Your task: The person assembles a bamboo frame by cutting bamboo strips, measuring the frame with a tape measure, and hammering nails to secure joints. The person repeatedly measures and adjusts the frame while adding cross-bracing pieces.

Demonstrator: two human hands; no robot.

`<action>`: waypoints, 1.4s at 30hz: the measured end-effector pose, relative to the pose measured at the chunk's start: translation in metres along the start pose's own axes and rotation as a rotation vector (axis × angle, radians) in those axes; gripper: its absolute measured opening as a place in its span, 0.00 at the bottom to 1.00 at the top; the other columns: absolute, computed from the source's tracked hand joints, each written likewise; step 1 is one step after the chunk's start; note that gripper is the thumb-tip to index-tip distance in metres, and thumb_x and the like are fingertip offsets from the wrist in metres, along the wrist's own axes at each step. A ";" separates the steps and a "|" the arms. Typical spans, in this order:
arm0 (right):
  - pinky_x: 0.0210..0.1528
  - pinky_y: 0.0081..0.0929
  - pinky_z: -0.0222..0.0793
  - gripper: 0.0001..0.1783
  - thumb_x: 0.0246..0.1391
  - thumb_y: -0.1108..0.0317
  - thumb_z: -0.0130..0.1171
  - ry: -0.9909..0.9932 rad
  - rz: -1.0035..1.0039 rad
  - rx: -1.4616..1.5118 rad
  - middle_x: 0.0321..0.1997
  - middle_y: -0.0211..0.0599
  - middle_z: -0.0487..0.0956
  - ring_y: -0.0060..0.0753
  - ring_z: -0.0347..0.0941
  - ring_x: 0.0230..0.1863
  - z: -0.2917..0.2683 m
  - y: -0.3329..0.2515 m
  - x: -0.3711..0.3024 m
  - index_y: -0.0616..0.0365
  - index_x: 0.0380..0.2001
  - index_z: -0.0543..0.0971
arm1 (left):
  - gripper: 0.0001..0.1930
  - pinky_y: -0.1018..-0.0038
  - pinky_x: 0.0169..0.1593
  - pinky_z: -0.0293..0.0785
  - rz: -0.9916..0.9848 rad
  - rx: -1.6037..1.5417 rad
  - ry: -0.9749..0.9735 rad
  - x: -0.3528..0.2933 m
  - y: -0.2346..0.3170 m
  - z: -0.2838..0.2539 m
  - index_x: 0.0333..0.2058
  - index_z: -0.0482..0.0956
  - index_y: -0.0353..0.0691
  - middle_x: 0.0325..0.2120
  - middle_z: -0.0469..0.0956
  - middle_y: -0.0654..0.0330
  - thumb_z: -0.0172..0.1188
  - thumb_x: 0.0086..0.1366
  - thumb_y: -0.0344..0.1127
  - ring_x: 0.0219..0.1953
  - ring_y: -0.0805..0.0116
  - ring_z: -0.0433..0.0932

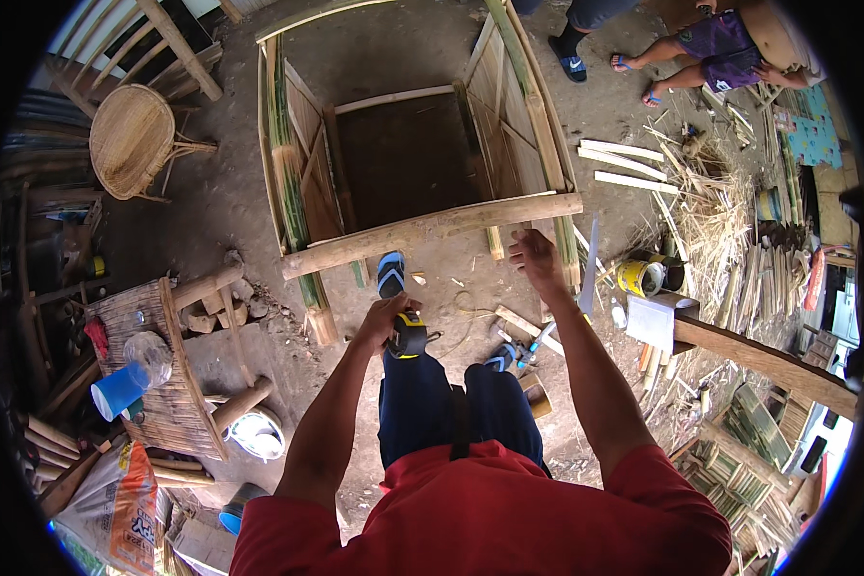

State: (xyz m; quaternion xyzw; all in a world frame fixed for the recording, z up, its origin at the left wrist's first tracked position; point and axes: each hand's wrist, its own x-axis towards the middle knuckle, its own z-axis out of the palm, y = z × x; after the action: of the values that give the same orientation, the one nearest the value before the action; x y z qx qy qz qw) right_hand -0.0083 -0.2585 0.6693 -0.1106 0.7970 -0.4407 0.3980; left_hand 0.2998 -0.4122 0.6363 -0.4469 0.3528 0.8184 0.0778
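My left hand (384, 322) is closed around a black and yellow tape measure (408, 335), held above my left knee. My right hand (535, 259) is just below the right part of a thick bamboo crossbar (432, 228), its fingers loosely bent and apart, with nothing visible in them. From here I cannot tell whether it touches the bar. The crossbar spans the near side of a bamboo frame (288, 173) with panelled sides. A handsaw (592, 264) is upright by the frame's right corner, beyond my right forearm.
At left stand a round woven stool (132, 141) and a bamboo bench (154, 374) with a blue cup (117, 394). A hammer (536, 346) lies by my right foot. Bamboo strips (629, 163) and shavings (710, 206) cover the right side. Another person (720, 53) is at far right.
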 end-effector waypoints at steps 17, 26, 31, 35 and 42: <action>0.47 0.41 0.74 0.45 0.59 0.26 0.51 -0.124 -0.158 -0.567 0.41 0.48 0.84 0.44 0.80 0.45 -0.149 0.116 0.062 0.65 0.48 0.78 | 0.27 0.68 0.41 0.75 0.577 0.396 0.592 -0.032 -0.101 -0.156 0.52 0.73 0.36 0.35 0.79 0.61 0.67 0.65 0.51 0.34 0.70 0.77; 0.28 0.41 0.74 0.44 0.64 0.28 0.45 0.224 -0.164 -0.295 0.25 0.58 0.78 0.50 0.77 0.20 -0.103 0.132 0.092 0.68 0.34 0.78 | 0.28 0.65 0.32 0.75 0.498 0.500 1.023 -0.018 -0.099 -0.125 0.45 0.80 0.35 0.25 0.80 0.59 0.67 0.63 0.58 0.27 0.67 0.80; 0.22 0.39 0.72 0.35 0.67 0.38 0.50 0.203 -0.148 -0.249 0.21 0.46 0.77 0.41 0.79 0.20 -0.098 0.132 0.051 0.68 0.37 0.77 | 0.29 0.60 0.34 0.76 0.559 0.540 1.160 -0.011 -0.094 -0.125 0.44 0.80 0.35 0.25 0.83 0.53 0.67 0.62 0.60 0.27 0.57 0.82; 0.23 0.37 0.72 0.33 0.68 0.41 0.52 0.211 -0.130 -0.183 0.25 0.46 0.79 0.40 0.80 0.24 -0.097 0.146 0.035 0.68 0.42 0.77 | 0.31 0.57 0.34 0.77 0.445 0.694 1.217 -0.019 -0.083 -0.126 0.42 0.80 0.36 0.26 0.84 0.53 0.67 0.59 0.63 0.28 0.54 0.84; 0.23 0.40 0.74 0.39 0.67 0.36 0.48 0.157 0.067 -0.178 0.26 0.51 0.76 0.47 0.80 0.21 -0.098 0.145 0.040 0.73 0.42 0.77 | 0.33 0.55 0.42 0.76 0.265 0.685 1.213 -0.024 -0.078 -0.121 0.46 0.78 0.35 0.34 0.83 0.47 0.66 0.60 0.63 0.37 0.47 0.83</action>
State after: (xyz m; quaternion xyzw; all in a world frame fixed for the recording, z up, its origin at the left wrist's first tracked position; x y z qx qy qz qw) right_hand -0.0812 -0.1335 0.5621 -0.0838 0.8650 -0.3619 0.3374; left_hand 0.4308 -0.4285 0.5731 -0.7274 0.6231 0.2708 -0.0965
